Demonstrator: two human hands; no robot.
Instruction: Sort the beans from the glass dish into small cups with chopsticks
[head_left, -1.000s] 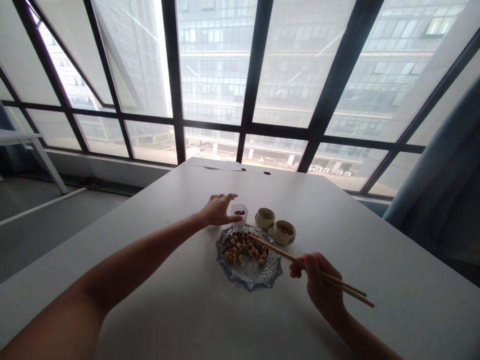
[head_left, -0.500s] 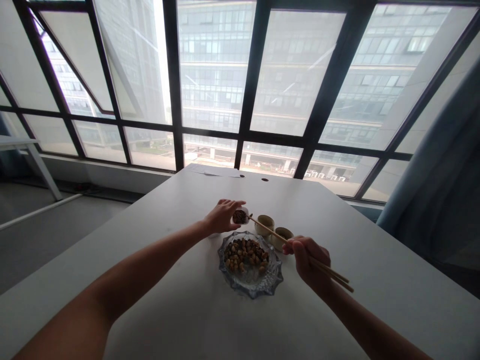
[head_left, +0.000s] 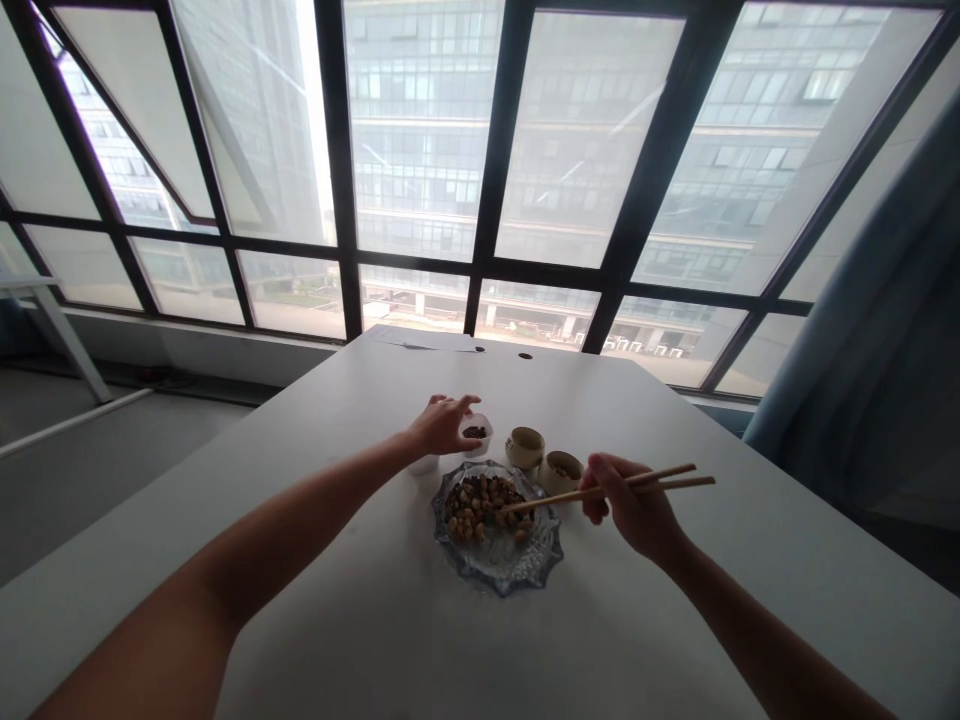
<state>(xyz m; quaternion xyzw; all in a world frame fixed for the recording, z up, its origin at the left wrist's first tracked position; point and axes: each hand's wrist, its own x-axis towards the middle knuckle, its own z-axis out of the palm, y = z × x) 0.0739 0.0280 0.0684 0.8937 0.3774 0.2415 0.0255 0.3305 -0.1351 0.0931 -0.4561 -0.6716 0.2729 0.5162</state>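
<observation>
My left hand (head_left: 444, 425) is at the left side of a small clear container (head_left: 484, 447) with dark bits inside, thumb and fingers apart around its rim. My right hand (head_left: 634, 500) grips a pair of wooden chopsticks (head_left: 562, 497), whose tips touch the food in a scalloped glass dish (head_left: 499, 578). Nuts and dark pieces (head_left: 480, 508) lie in that dish, mostly toward its back and left. Two small beige cups stand behind it: one (head_left: 524, 448) beside the container, the other (head_left: 560, 471) near my right hand, with some bits inside.
Another clear container (head_left: 424, 465) is partly hidden under my left forearm. White paper (head_left: 420, 340) lies at the far edge of the white table (head_left: 337, 600), near two round holes. Windows stand beyond, a blue curtain (head_left: 862, 300) hangs at right, and another table (head_left: 67, 320) is at left.
The chopstick tips have moved from the clear container down into the glass dish, and my right hand has turned. The container now sits more upright, and my left fingers have spread a little.
</observation>
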